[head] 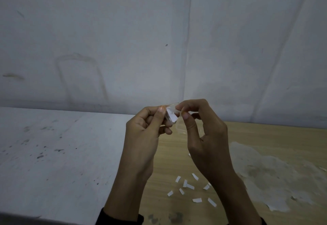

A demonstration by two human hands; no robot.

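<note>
Aloft, hands [147, 127] [205, 129] pinch clear piece [171, 116] above wooden table [265, 136]

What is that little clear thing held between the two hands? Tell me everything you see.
The clear piece looks like thin see-through plastic with a white paper tab on its face. It is held up above the wooden table, pinched between the left hand and the right hand. Its full shape is too blurred to tell.

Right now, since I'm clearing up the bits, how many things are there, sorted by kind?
Loose white strips: 9 in plain view
Held white strip: 1
Clear plastic piece: 1
Total: 11
</note>
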